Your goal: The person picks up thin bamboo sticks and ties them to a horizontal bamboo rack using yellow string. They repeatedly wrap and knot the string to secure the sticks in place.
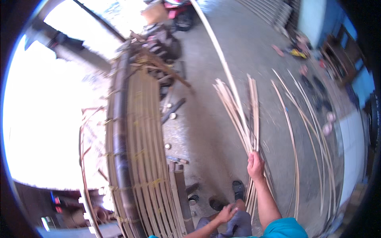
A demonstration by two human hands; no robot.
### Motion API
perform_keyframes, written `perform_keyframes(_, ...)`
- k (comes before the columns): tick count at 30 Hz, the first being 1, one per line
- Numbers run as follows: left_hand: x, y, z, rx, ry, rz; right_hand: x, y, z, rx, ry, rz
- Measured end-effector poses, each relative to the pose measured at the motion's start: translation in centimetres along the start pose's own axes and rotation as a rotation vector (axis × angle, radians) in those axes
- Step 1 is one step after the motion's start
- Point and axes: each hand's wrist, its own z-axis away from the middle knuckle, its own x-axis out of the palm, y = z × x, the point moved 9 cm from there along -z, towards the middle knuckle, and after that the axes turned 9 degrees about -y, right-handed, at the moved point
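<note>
Bare grey floor (pixel 202 139) runs through the middle of my feed, with a light blue wall (pixel 311 18) at upper right and a red motorbike (pixel 180 16) parked at the far end. Along the left stands a slatted bench (pixel 147 131), its strips tied with yellow cord, and a thick dark pole (pixel 120 139) lies lengthwise near the bench's left edge.

Out past the bench's right edge, I see the right hand (pixel 256 166) closed tightly around a long pale strip (pixel 221 55), which rises from the fist to the top of the view. Two fans of thinner strips (pixel 229 107) spread beyond that fist, and more lengths show behind it (I cannot tell whether the fingers grip those too). The left hand (pixel 227 214) hovers by the grey-clad knees, nearer the bench's near right corner, its fingers loosely stretched out and somewhat blurred.

Farther right, loose strips (pixel 292 139) lie on the floor in long, slightly curved lines. Pink footwear (pixel 328 127) sits beyond them, toward the floor's right edge.
</note>
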Motion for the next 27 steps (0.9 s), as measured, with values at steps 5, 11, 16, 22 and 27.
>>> perform_keyframes(5,-16.8,12.7,11.2,0.310,0.630,0.041,5.0,-19.7,-9.0,-0.150,-0.207,-0.467)
perform_keyframes(11,-20.2,8.4,29.8,0.308,0.916,0.436,17.6,-44.3,-2.7,0.043,-0.837,-1.357)
perform_keyframes(16,-15.4,-0.6,53.1,-0.160,1.433,0.404,26.4,-51.8,10.5,0.191,-1.015,-1.385)
perform_keyframes(22,-8.3,-8.2,70.8,-0.576,1.449,0.301,33.1,-52.8,29.2,0.509,-1.482,-1.095)
perform_keyframes(27,-7.6,-13.6,76.2,-0.788,1.512,0.271,32.3,-49.8,32.5,0.372,-2.047,-0.567)
